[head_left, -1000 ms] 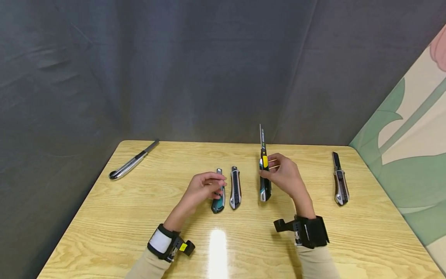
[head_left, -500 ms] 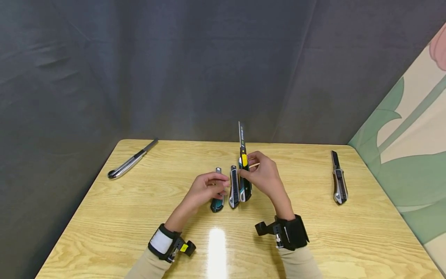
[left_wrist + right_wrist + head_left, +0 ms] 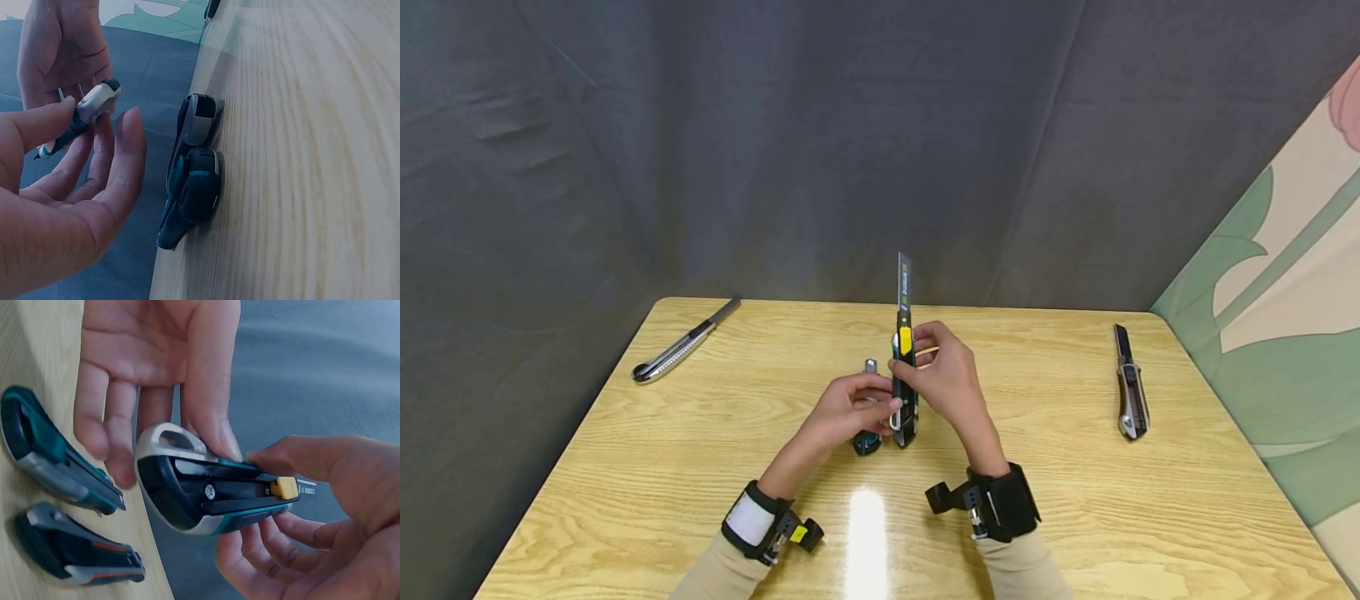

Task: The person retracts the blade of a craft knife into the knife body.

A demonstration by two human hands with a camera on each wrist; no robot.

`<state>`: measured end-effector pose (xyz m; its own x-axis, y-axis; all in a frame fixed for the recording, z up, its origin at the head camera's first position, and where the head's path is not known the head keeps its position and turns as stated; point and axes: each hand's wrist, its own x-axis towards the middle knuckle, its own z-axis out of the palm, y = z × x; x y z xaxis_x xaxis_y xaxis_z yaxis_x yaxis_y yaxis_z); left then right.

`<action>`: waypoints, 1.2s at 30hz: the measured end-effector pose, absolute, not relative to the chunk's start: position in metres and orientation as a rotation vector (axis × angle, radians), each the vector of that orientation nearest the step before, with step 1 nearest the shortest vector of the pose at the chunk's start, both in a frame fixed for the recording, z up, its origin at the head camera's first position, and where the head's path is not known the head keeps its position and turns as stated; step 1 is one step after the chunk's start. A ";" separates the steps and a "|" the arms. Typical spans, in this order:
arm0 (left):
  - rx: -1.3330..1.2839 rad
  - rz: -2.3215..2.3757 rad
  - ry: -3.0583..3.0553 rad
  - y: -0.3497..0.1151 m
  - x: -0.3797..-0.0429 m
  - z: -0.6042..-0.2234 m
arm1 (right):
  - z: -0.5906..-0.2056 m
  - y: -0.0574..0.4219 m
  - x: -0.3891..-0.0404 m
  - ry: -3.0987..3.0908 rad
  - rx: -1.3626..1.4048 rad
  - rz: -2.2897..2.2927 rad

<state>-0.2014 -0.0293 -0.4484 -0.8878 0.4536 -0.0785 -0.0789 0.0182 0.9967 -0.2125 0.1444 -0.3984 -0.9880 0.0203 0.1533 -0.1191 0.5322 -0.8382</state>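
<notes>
In the head view my right hand (image 3: 942,375) holds a black and teal utility knife (image 3: 904,392) with a yellow slider, raised over the table. Its long blade points away from me. My left hand (image 3: 852,410) meets the handle's rear end, pinching it between the thumb and fingers that pass behind it in the right wrist view. Two more left fingers stay apart from the knife. Beneath the hands lie a teal snap-off cutter (image 3: 53,450) and a grey and black snap-off cutter with orange trim (image 3: 81,547), side by side. The head view mostly hides both.
A slim silver snap-off cutter (image 3: 683,346) lies at the table's far left. Another brown-grey snap-off cutter (image 3: 1132,387) lies on the right side. A dark curtain (image 3: 850,150) hangs behind the wooden table (image 3: 700,467).
My right hand has carried the utility knife leftward, over the grey cutter, to the left hand. The left hand stayed nearly in place and its thumb now touches the handle.
</notes>
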 end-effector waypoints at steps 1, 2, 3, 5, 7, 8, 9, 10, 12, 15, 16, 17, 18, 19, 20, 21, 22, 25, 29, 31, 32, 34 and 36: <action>0.378 1.936 1.920 -0.029 -0.201 -0.449 | -0.399 0.144 -0.212 -2.622 0.093 1.453; 0.373 1.943 1.915 -0.029 -0.201 -0.449 | -0.399 0.143 -0.212 -2.620 0.098 1.456; 0.368 1.945 1.912 -0.030 -0.201 -0.449 | -0.399 0.142 -0.212 -2.620 0.097 1.458; 0.360 1.947 1.902 -0.030 -0.202 -0.448 | -0.399 0.141 -0.212 -2.618 0.099 1.463; 0.359 1.933 1.900 -0.031 -0.201 -0.446 | -0.399 0.141 -0.211 -2.624 0.089 1.466; 0.362 1.924 1.899 -0.031 -0.201 -0.445 | -0.400 0.142 -0.211 -2.629 0.085 1.472; 0.366 1.914 1.902 -0.031 -0.200 -0.442 | -0.400 0.142 -0.211 -2.636 0.089 1.480; 0.371 1.905 1.904 -0.032 -0.199 -0.439 | -0.400 0.143 -0.211 -2.642 0.092 1.496; 0.372 1.891 1.909 -0.032 -0.196 -0.433 | -0.400 0.145 -0.211 -2.639 0.108 1.582; 0.374 1.895 1.917 -0.032 -0.192 -0.425 | -0.400 0.150 -0.212 -2.589 0.120 1.790; 0.376 1.900 1.918 -0.031 -0.191 -0.424 | -0.400 0.151 -0.212 -2.561 0.114 1.865; 0.377 1.904 1.920 -0.031 -0.190 -0.423 | -0.400 0.152 -0.212 -2.531 0.107 1.929; 0.382 1.908 1.921 -0.031 -0.190 -0.423 | -0.400 0.152 -0.213 -2.511 0.102 1.968; 0.388 1.912 1.921 -0.031 -0.190 -0.423 | -0.401 0.153 -0.213 -2.495 0.089 1.994; 0.395 1.914 1.920 -0.031 -0.190 -0.423 | -0.401 0.153 -0.214 -2.481 0.080 2.011; 0.399 1.913 1.917 -0.030 -0.190 -0.424 | -0.401 0.153 -0.214 -2.478 0.071 2.009; 0.404 1.911 1.914 -0.030 -0.190 -0.424 | -0.402 0.153 -0.215 -2.475 0.064 2.005; 0.421 1.905 1.903 -0.030 -0.191 -0.426 | -0.403 0.152 -0.217 -2.483 0.040 1.978; 0.437 1.899 1.895 -0.031 -0.192 -0.428 | -0.404 0.152 -0.217 -2.467 0.033 1.979; 0.439 1.898 1.901 -0.031 -0.194 -0.432 | -0.404 0.152 -0.217 -2.453 0.036 1.991; 0.438 1.899 1.907 -0.031 -0.195 -0.436 | -0.403 0.152 -0.217 -2.447 0.039 1.999; 0.433 1.910 1.917 -0.031 -0.198 -0.444 | -0.402 0.152 -0.217 -2.439 0.040 2.010; 0.423 1.917 1.934 -0.030 -0.201 -0.451 | -0.402 0.153 -0.217 -2.431 0.039 2.024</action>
